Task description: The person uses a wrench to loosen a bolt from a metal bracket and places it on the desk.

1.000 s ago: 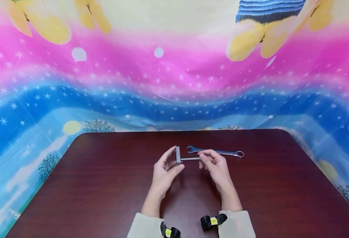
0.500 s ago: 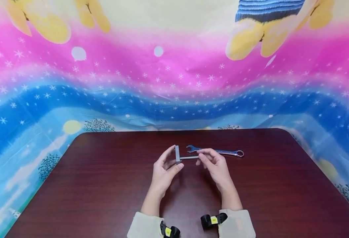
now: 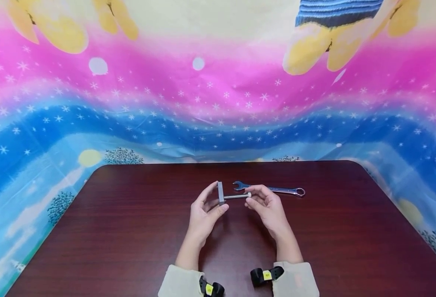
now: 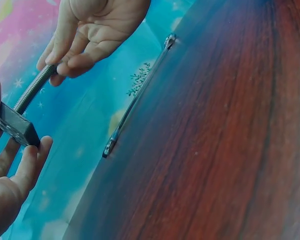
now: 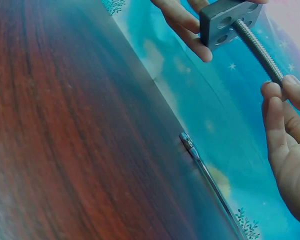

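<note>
Held up over the table, a grey block with several holes [image 3: 221, 194] sits between the thumb and fingers of my left hand [image 3: 202, 216]. A threaded bolt [image 3: 235, 196] sticks out sideways from it toward the right. In the right wrist view the bolt [image 5: 260, 52] stands in one hole of the block [image 5: 215, 27]. My right hand [image 3: 271, 208] pinches the bolt's free end between thumb and fingertips, where a small bolt head [image 3: 249, 194] shows. The left wrist view shows the thread [image 4: 34, 91] running between both hands.
A combination wrench [image 3: 286, 191] lies on the dark red-brown table [image 3: 136, 222], just beyond my right hand. Behind the table's far edge hangs a colourful printed cloth [image 3: 188, 132]. Black straps with cameras [image 3: 266, 275] are on both sleeves.
My right fingers have shifted on the bolt's end, and its head now shows between them. The block and my left hand have drifted very slightly left. The wrench has stayed put.
</note>
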A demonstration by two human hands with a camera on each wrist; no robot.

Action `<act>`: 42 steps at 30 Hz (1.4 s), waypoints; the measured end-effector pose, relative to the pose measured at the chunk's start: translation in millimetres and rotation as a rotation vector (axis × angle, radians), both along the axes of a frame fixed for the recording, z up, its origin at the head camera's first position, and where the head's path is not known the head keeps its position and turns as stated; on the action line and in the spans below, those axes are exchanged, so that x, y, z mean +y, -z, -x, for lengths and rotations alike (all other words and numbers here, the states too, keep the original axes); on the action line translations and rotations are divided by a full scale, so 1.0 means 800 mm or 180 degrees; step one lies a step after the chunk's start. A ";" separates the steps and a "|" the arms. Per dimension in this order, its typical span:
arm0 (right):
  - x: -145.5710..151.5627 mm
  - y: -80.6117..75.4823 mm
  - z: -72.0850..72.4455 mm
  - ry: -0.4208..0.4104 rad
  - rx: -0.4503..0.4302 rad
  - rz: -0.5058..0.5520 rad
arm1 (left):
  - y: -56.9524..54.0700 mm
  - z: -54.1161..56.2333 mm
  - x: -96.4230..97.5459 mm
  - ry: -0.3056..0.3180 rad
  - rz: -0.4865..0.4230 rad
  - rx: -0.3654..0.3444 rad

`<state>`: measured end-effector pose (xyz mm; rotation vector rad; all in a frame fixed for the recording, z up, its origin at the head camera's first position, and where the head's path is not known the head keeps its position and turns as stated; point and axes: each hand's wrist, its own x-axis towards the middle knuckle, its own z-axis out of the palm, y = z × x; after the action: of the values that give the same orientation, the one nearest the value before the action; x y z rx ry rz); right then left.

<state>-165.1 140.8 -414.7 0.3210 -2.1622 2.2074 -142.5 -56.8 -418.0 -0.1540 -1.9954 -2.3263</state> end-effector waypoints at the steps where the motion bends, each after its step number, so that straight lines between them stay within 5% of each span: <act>1: 0.000 0.000 0.000 -0.0004 -0.0017 -0.0010 | -0.001 0.000 0.000 0.0001 0.0000 -0.0003; 12: -0.003 -0.004 0.000 0.0374 -0.0022 -0.0121 | 0.000 -0.001 0.003 0.0086 0.0029 -0.0001; 21: -0.003 0.000 0.001 0.0111 0.0065 -0.0091 | -0.001 0.002 -0.003 -0.0011 0.0019 0.0010; 31: -0.007 -0.001 0.001 0.0379 -0.0048 -0.0055 | 0.001 0.000 -0.002 0.0042 0.0117 0.0029; 42: -0.007 0.001 0.002 0.0277 0.0095 -0.0199 | -0.001 0.000 -0.005 -0.0073 0.0037 -0.0004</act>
<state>-166.9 135.2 -415.3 0.2551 -2.1890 2.0802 -142.8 -61.1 -417.3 -0.1299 -2.0008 -2.3021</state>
